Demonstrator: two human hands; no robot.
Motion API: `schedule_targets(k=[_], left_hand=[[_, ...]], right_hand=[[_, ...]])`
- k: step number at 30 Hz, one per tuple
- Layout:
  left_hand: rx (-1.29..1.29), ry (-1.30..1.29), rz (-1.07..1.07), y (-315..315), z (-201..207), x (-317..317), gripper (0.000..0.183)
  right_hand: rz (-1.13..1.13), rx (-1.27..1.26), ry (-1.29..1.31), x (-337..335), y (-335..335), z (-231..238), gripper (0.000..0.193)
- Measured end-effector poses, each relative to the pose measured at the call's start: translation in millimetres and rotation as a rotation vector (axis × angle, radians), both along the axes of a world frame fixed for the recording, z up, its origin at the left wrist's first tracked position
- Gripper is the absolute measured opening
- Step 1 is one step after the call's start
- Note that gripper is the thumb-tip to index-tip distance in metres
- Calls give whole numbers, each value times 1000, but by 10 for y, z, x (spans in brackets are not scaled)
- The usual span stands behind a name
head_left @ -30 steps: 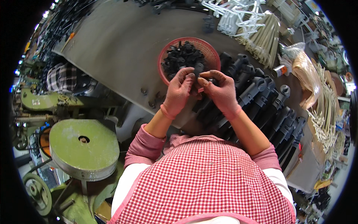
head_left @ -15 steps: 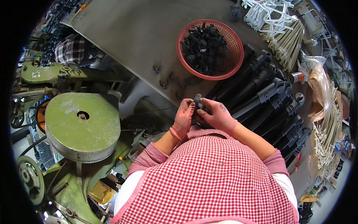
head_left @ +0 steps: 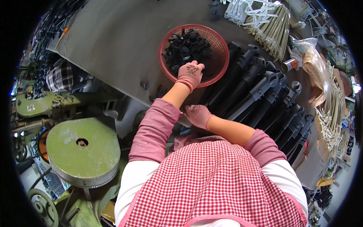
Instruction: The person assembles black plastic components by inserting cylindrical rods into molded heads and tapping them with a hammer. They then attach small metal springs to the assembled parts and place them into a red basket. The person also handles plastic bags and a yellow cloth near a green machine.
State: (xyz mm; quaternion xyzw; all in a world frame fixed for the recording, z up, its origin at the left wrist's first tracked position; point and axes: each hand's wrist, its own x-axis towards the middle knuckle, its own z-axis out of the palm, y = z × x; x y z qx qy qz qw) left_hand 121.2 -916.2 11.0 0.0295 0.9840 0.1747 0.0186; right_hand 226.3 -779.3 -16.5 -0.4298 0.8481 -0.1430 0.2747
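My left hand, in a pink glove with dark marks on its back, reaches over the near rim of a red plastic basket. Its bent fingertips are hidden, so a hold on any part does not show. Small curved black plastic parts fill much of the basket. Closer to my body, by the table's near edge, my right hand is closed, its gloved fingers curled under. Whatever it holds is out of sight. Beside it lie long black tubes with open clip-like ends.
A few loose black parts lie on the grey table left of the basket. Bundled pale rods and plastic-wrapped material line the right side. A green machine stands at left, near another person's plaid sleeve.
My hands were together around a small dark flat piece. They have parted: the left has moved forward to the basket, while the right stays near my body. The whole view has shifted.
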Motion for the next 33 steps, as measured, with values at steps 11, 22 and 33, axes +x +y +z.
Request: schedule_targets(k=[11, 22, 33], left_hand=[[-284, -391, -170, 495, -141, -469, 23], [1566, -377, 414, 88, 175, -204, 11], [1937, -278, 175, 6, 1181, 718, 28]], right_hand=[[-912, -595, -1271, -253, 990, 694, 18], [-1067, -811, -1269, -472, 938, 1172, 25], [-875, -1042, -1349, -681, 640, 1819, 24]])
